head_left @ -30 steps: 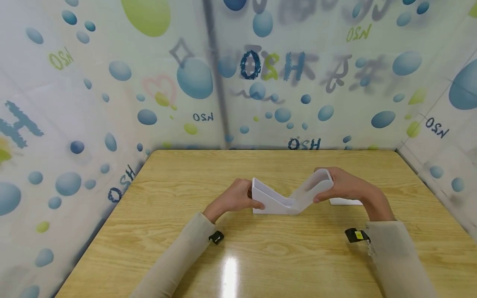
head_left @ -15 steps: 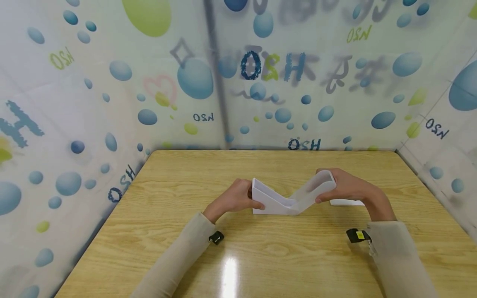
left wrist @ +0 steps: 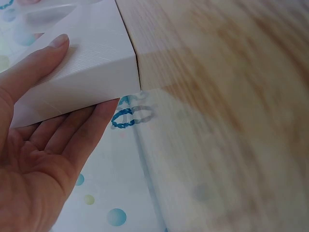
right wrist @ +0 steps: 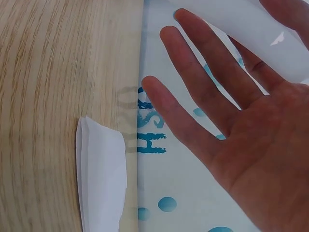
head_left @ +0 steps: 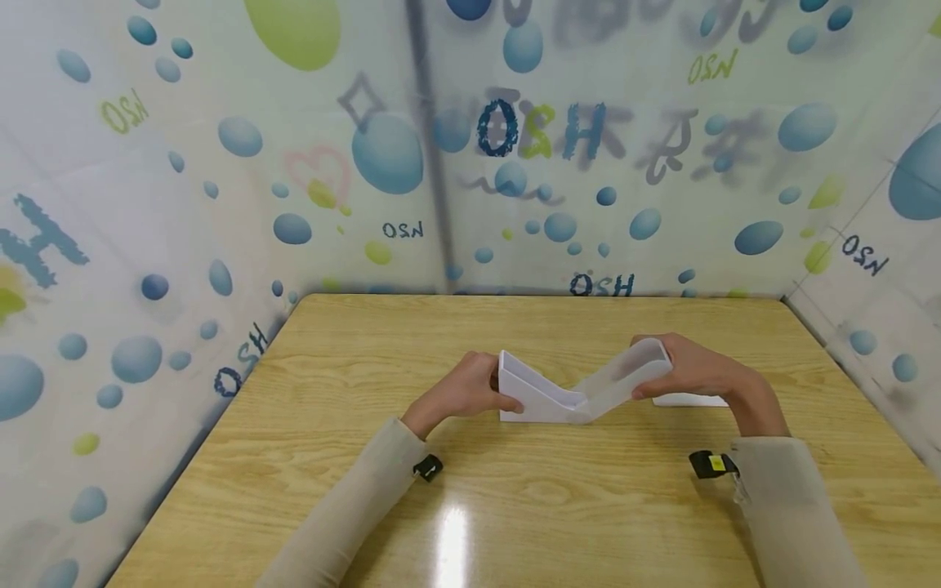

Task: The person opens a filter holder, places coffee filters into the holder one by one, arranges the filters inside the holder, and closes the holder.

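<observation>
Work is judged to be at the step where two parts are opened out from each other or fitted together; which of these is meant cannot be told. One opaque white wedge-shaped box with sloping open top point(head_left: 540, 402) is placed near the middle of the pale wood-grain surface point(head_left: 412, 327), and its high end is gripped by the left hand point(head_left: 466, 388), thumb against one side. One translucent, hollow, plastic-looking piece with rounded end point(head_left: 614, 391) is tilted upward from the low end of the box; whether it is hinged there or only touching cannot be told. Its raised end is held by the right hand point(head_left: 694, 367) between thumb and forefinger, while three fingers are stretched out. For the next move, a steady hold on the box seems to be called for, so that the tilted piece can be turned under control. By count, two hands, one box, one translucent piece and one folded white paper-like bundle point(right wrist: 101, 174), near the right hand, are seen.
</observation>
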`<state>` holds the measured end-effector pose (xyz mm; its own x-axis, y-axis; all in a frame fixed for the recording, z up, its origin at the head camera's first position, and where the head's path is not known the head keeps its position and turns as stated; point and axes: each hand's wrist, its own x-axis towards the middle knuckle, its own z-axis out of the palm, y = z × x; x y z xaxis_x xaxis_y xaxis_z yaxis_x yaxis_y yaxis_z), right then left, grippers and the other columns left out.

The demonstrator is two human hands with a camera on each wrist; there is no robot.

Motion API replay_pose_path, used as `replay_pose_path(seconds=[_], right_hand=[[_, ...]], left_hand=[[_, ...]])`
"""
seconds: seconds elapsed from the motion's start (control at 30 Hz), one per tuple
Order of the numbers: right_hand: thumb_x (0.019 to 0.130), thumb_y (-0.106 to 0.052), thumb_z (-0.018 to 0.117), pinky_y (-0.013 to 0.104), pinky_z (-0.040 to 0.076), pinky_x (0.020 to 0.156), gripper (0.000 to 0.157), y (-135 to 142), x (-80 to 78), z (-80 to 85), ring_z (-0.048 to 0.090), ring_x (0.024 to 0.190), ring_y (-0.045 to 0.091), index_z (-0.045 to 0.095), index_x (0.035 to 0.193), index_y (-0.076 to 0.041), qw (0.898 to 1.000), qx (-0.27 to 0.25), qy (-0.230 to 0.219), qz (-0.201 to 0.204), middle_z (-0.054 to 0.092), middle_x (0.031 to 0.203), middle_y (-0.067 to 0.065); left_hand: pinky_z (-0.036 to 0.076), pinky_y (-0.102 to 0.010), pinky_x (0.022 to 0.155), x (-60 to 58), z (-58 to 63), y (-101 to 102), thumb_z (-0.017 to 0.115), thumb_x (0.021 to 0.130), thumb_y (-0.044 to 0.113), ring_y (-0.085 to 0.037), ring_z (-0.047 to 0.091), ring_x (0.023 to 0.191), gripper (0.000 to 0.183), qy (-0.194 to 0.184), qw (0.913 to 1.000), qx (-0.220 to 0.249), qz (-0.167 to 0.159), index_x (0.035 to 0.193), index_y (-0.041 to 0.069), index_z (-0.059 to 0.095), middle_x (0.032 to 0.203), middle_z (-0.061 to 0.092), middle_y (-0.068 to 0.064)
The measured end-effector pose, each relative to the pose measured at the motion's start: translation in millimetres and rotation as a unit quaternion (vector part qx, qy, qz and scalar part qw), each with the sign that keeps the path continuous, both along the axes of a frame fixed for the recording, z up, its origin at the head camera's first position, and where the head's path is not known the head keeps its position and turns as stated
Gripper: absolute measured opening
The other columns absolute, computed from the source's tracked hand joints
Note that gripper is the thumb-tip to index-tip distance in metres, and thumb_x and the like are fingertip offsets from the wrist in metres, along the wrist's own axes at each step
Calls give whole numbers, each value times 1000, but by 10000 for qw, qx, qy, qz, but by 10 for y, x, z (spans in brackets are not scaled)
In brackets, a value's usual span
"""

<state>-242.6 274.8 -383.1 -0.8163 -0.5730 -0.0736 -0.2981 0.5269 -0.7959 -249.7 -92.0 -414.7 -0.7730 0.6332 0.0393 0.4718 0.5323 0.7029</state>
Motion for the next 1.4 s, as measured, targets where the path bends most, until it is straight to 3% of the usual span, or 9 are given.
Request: replay_pose_path(seconds=[0.93, 1.4], right_hand=[[83, -23, 86, 32, 56, 77, 42, 92, 26, 54, 65, 92, 15, 69, 117, -7, 9995, 275, 3, -176, 72, 108, 8], [82, -15, 84, 31, 56, 76, 43, 129, 45, 91, 64, 92, 15, 67, 120, -3, 9995, 177, -253, -66, 70, 110, 11]], left_hand=[[58, -23, 73, 13, 19, 6, 87, 85, 17, -7, 73, 86, 34, -69, 10000, -14, 31, 117, 13, 75, 109, 80, -4], [58, -23, 68, 7, 13, 2, 87, 85, 16, -6, 73, 82, 34, -44, 10000, 44, -42, 116, 11, 76, 107, 80, -5]])
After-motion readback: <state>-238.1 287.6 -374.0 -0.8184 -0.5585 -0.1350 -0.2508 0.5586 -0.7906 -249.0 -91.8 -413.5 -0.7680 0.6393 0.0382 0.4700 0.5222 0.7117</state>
